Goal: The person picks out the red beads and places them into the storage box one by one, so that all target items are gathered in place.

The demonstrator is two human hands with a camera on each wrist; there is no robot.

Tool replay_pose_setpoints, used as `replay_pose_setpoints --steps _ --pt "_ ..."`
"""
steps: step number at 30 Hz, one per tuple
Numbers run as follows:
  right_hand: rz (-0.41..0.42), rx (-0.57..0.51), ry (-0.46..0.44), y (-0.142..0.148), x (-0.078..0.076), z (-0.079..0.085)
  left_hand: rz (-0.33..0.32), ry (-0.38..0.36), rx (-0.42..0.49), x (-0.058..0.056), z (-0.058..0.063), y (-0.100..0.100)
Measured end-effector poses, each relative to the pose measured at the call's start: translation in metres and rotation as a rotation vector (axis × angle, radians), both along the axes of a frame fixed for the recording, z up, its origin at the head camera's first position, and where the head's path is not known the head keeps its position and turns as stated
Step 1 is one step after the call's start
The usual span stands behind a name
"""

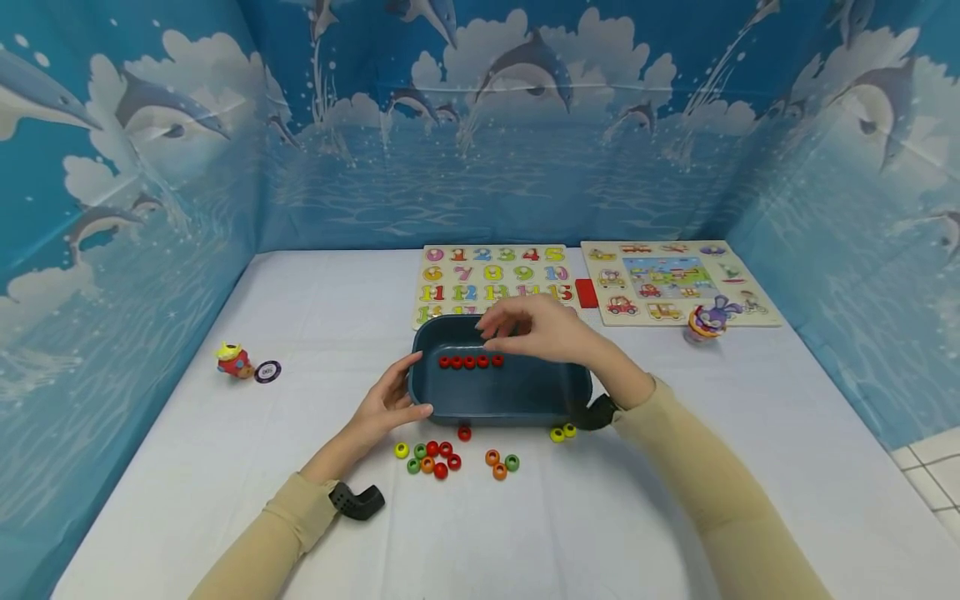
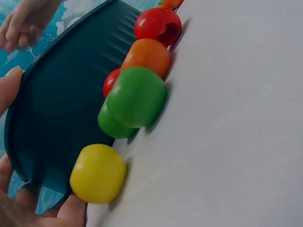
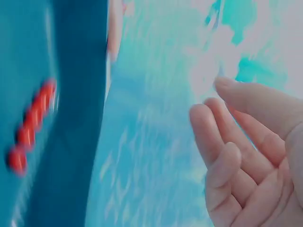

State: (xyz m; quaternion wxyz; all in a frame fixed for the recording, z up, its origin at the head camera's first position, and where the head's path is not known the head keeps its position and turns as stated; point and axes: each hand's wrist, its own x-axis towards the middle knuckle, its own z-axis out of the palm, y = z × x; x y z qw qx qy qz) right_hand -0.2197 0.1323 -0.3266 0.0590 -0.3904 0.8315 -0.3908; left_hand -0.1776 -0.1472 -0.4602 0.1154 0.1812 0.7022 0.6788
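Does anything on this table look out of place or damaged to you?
Nothing looks clearly damaged. Two yellow beads sit by the near right corner of the dark tray, away from the other loose beads, so they look slightly stray.

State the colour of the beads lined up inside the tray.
Red: all five beads in the tray, seen best in the head view.

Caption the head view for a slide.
Left hand grips a blue tray, right hand hovering over it, five red beads lined up inside.

Beads (image 2: 137, 97) — smooth, glossy; tray (image 1: 525, 394) — smooth plastic, by its look.
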Motion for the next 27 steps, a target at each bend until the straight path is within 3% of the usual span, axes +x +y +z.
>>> replay_pose_setpoints --steps 3,6,11,14,18,23,27 --pt "0.005 -0.061 0.013 -0.008 0.031 -0.009 0.006 -0.008 -0.003 0.0 0.0 0.0" --pt "0.0 -0.107 0.025 -0.018 0.059 -0.028 0.005 -0.01 -0.004 0.001 0.001 0.001" --pt "0.035 -0.16 0.009 -0.028 0.089 -0.064 -0.006 0.009 -0.002 0.001 0.002 0.0" --pt "0.022 -0.104 0.034 -0.03 0.096 -0.08 -0.014 0.021 0.008 0.001 0.002 0.0" --pt "-0.026 0.005 0.131 -0.031 0.098 -0.097 -0.025 0.028 0.018 0.001 0.002 -0.001" --pt "-0.076 0.139 0.19 -0.032 0.099 -0.107 -0.024 0.027 0.016 0.001 0.002 0.0" --pt "-0.1 0.168 0.2 -0.034 0.099 -0.112 -0.023 0.024 0.019 0.001 0.003 0.0"
